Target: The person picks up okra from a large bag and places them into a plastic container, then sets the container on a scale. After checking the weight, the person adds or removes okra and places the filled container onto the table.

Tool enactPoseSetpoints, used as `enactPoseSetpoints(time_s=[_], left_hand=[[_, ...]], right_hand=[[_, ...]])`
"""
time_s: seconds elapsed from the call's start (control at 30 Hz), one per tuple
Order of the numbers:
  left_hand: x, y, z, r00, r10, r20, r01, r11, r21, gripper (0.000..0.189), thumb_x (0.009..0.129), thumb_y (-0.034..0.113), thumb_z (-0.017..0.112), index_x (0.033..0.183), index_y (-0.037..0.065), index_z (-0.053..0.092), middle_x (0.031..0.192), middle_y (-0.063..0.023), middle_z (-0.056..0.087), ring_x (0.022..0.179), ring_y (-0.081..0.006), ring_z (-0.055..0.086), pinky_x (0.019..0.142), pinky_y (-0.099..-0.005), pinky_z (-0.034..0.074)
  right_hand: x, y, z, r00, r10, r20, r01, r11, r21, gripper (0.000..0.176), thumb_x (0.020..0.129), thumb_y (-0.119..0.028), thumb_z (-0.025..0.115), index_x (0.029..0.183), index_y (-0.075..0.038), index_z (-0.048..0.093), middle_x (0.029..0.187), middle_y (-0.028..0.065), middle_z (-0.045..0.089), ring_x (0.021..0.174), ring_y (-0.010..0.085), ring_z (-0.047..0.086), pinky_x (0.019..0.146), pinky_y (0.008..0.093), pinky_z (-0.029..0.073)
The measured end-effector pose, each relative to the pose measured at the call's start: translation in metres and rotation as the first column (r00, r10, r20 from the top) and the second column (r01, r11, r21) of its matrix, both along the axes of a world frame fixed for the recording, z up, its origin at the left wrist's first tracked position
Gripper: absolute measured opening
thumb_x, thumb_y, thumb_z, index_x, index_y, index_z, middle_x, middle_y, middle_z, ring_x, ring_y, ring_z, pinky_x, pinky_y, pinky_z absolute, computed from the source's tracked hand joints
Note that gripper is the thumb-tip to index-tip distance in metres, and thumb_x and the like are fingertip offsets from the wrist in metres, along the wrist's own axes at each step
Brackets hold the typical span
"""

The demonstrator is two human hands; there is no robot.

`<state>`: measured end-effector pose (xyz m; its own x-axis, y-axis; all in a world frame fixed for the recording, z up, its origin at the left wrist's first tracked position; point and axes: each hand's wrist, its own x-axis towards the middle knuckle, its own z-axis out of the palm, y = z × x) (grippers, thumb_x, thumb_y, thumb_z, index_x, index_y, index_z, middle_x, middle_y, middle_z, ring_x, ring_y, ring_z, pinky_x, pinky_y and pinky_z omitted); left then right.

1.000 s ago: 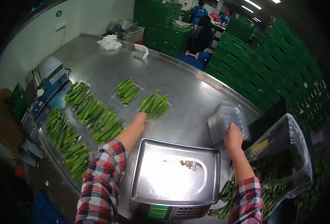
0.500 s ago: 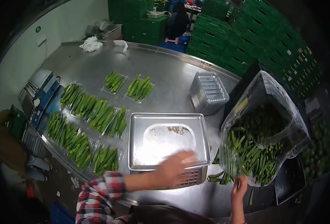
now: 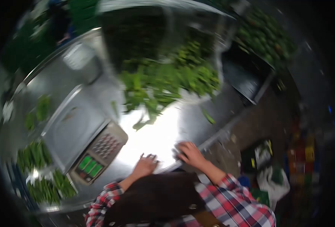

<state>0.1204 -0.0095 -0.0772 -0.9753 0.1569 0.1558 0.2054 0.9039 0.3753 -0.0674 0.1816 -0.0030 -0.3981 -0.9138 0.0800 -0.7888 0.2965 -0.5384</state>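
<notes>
My left hand (image 3: 146, 165), somewhat blurred, is low over the steel table (image 3: 216, 121) with its fingers apart and nothing held. Near the table's front edge my right hand (image 3: 191, 153) has its fingers stretched out, also holding nothing. Beyond both hands, loose okra (image 3: 171, 81) spills from a large clear plastic bag (image 3: 221, 28). To the left stands a weighing scale (image 3: 116, 136) with a lit green display and a bare metal tray (image 3: 74, 121) on top. One okra pod (image 3: 208, 116) lies apart, right of the pile.
Packs of okra (image 3: 35, 155) sit at the table's left side. A stack of clear plastic containers (image 3: 80, 62) stands behind the scale. A black crate (image 3: 247, 77) is right of the bag. On the floor are a white bag (image 3: 273, 181) and coloured crates (image 3: 302, 155).
The view has swung right, toward the okra bag. My left hand has moved from over the scale tray to the table's front; my right hand has come away from the bag's lower edge.
</notes>
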Motion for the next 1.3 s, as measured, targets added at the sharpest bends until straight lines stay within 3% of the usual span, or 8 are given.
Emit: enactPoseSetpoints(time_s=[0.23, 0.43, 0.57, 0.67, 0.77, 0.97, 1.07, 1.3], left_hand=[[-0.032, 0.018, 0.044, 0.995, 0.066, 0.075, -0.069, 0.997, 0.044, 0.028, 0.076, 0.022, 0.062, 0.102, 0.013, 0.063, 0.119, -0.0082, 0.052, 0.115, -0.0243, 0.045, 0.1, -0.0506, 0.027], [-0.073, 0.035, 0.049, 0.996, 0.054, 0.07, -0.056, 0.998, 0.029, 0.029, 0.075, 0.024, 0.065, 0.101, 0.012, 0.063, 0.117, -0.0079, 0.053, 0.114, -0.0236, 0.046, 0.099, -0.0482, 0.03], [-0.071, 0.036, 0.055, 0.99, 0.122, 0.068, -0.126, 0.991, 0.051, 0.031, 0.073, 0.025, 0.066, 0.1, 0.011, 0.063, 0.116, -0.0079, 0.053, 0.111, -0.0233, 0.048, 0.098, -0.0479, 0.032], [-0.073, 0.039, 0.066, 0.972, 0.218, 0.085, -0.228, 0.966, 0.12, 0.031, 0.074, 0.024, 0.066, 0.1, 0.009, 0.062, 0.113, -0.0081, 0.054, 0.11, -0.0231, 0.049, 0.098, -0.0481, 0.032], [-0.08, 0.04, 0.069, 0.952, 0.295, 0.079, -0.304, 0.939, 0.16, 0.03, 0.074, 0.021, 0.065, 0.101, 0.008, 0.061, 0.111, -0.008, 0.054, 0.108, -0.0233, 0.049, 0.098, -0.0484, 0.032], [-0.092, 0.043, 0.076, 0.916, 0.398, 0.056, -0.4, 0.891, 0.215, 0.028, 0.074, 0.016, 0.065, 0.101, 0.008, 0.06, 0.11, -0.0079, 0.054, 0.105, -0.0241, 0.05, 0.098, -0.0482, 0.032], [-0.09, 0.045, 0.074, 0.898, 0.436, 0.049, -0.435, 0.869, 0.234, 0.027, 0.075, 0.015, 0.064, 0.1, 0.007, 0.061, 0.111, -0.0083, 0.054, 0.103, -0.0249, 0.051, 0.098, -0.0479, 0.032], [-0.078, 0.042, 0.066, 0.83, 0.557, 0.026, -0.535, 0.782, 0.32, 0.021, 0.075, 0.007, 0.062, 0.096, 0.006, 0.062, 0.107, -0.0104, 0.056, 0.098, -0.0277, 0.053, 0.092, -0.0431, 0.038]], right_hand=[[-0.127, 0.058, -0.037, 0.754, -0.652, -0.08, 0.632, 0.754, -0.178, 0.023, 0.074, -0.016, 0.065, 0.087, 0.0, 0.054, 0.088, 0.0165, 0.052, 0.085, 0.0331, 0.051, 0.075, 0.0387, 0.042], [-0.193, 0.039, -0.041, 0.902, -0.41, -0.138, 0.427, 0.894, 0.138, 0.025, 0.073, -0.021, 0.064, 0.087, 0.0, 0.06, 0.091, 0.0187, 0.056, 0.088, 0.0358, 0.051, 0.077, 0.0411, 0.043], [-0.219, 0.018, -0.039, 0.764, -0.507, 0.398, 0.582, 0.808, -0.088, 0.026, 0.076, -0.016, 0.063, 0.092, 0.002, 0.055, 0.09, 0.019, 0.056, 0.085, 0.0334, 0.055, 0.075, 0.0387, 0.044], [-0.259, -0.017, -0.029, 0.844, -0.439, 0.309, 0.531, 0.769, -0.356, 0.028, 0.078, -0.018, 0.06, 0.095, 0.003, 0.054, 0.092, 0.0207, 0.057, 0.084, 0.0325, 0.057, 0.072, 0.0395, 0.044], [-0.287, -0.062, -0.007, 0.821, -0.569, 0.043, 0.553, 0.774, -0.309, 0.033, 0.079, -0.024, 0.062, 0.097, 0.004, 0.055, 0.098, 0.0205, 0.057, 0.091, 0.0299, 0.056, 0.076, 0.0396, 0.043], [-0.272, -0.147, 0.003, 0.718, -0.625, -0.306, 0.639, 0.766, -0.066, 0.085, 0.069, -0.047, 0.069, 0.133, -0.006, 0.031, 0.139, 0.0234, 0.023, 0.122, 0.0434, 0.03, 0.097, 0.0491, 0.031], [-0.26, -0.16, 0.024, 0.826, -0.458, -0.329, 0.554, 0.767, 0.324, 0.106, 0.061, -0.052, 0.074, 0.141, -0.018, 0.013, 0.145, 0.0216, 0.007, 0.126, 0.0497, 0.019, 0.099, 0.0551, 0.025], [-0.291, -0.146, 0.015, 0.852, -0.346, -0.393, 0.51, 0.718, 0.473, 0.107, 0.058, -0.046, 0.078, 0.14, -0.023, 0.015, 0.142, 0.025, 0.012, 0.124, 0.0498, 0.025, 0.095, 0.0544, 0.031]])
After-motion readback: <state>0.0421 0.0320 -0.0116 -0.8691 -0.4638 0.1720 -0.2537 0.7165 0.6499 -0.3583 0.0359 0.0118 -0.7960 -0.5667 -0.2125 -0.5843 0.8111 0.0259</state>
